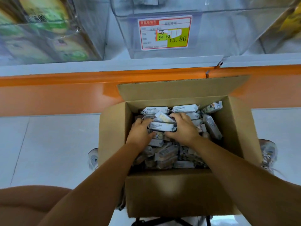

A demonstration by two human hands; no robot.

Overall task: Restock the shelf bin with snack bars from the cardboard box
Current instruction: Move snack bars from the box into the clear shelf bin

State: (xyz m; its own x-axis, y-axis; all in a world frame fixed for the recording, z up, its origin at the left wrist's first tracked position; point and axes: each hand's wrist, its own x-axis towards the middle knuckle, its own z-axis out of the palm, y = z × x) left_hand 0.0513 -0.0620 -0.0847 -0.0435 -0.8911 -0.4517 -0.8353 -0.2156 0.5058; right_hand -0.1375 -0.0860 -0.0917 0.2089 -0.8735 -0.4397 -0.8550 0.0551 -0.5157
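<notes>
An open cardboard box (179, 196) stands in front of me, holding several wrapped snack bars (166, 154) in grey-white wrappers. Both my hands are down inside it. My left hand (140, 133) and my right hand (183, 128) grip a small stack of snack bars (161, 126) between them, fingers curled round its ends. Above, on the shelf, sits a clear plastic shelf bin (211, 30) with a red and yellow price label (164, 32) on its front.
The shelf's orange front edge (57, 88) runs across behind the box. Another clear bin with green packets (42, 30) stands at the upper left. A further bin with yellow packets (290, 22) is at the upper right. Pale floor tiles (48, 144) lie either side.
</notes>
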